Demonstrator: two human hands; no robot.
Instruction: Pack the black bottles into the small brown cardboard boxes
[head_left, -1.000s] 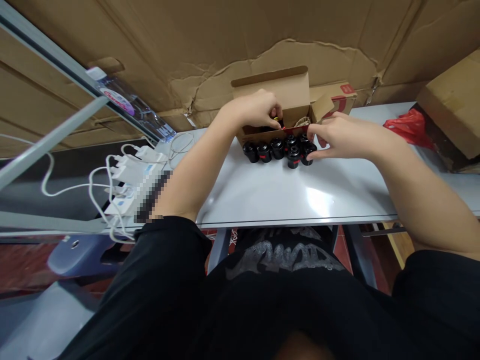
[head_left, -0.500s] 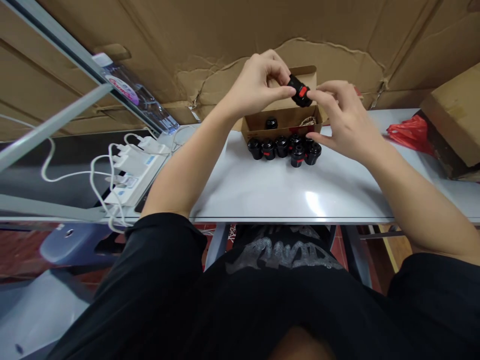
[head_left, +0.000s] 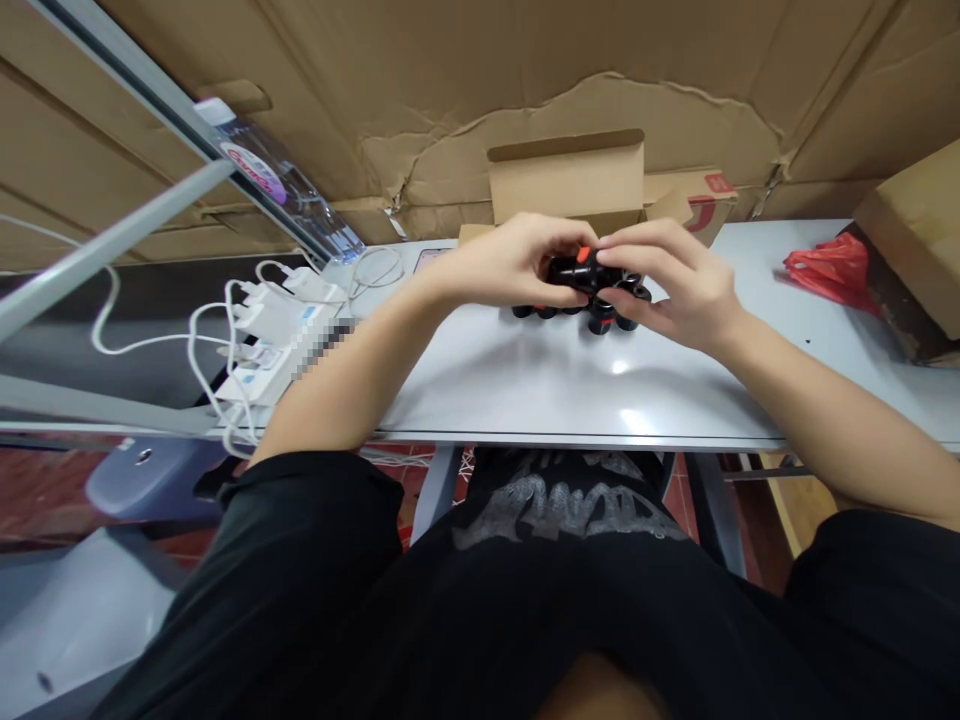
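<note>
We hold a black cylindrical part (head_left: 589, 272) with a red mark at upper centre, its long axis running across the frame, closed in the curled fingers of both our left hand (head_left: 510, 262) and right hand (head_left: 664, 280). Just below it, more black cylinders (head_left: 601, 322) cluster on the white table (head_left: 525, 390), with the cardboard box (head_left: 566, 180) behind our hands

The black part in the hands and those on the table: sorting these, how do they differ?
The black part is held between the left hand and right hand; the black parts stand on the table. It lies sideways, they stand upright. Its red mark shows; theirs hardly. All are black.
</note>
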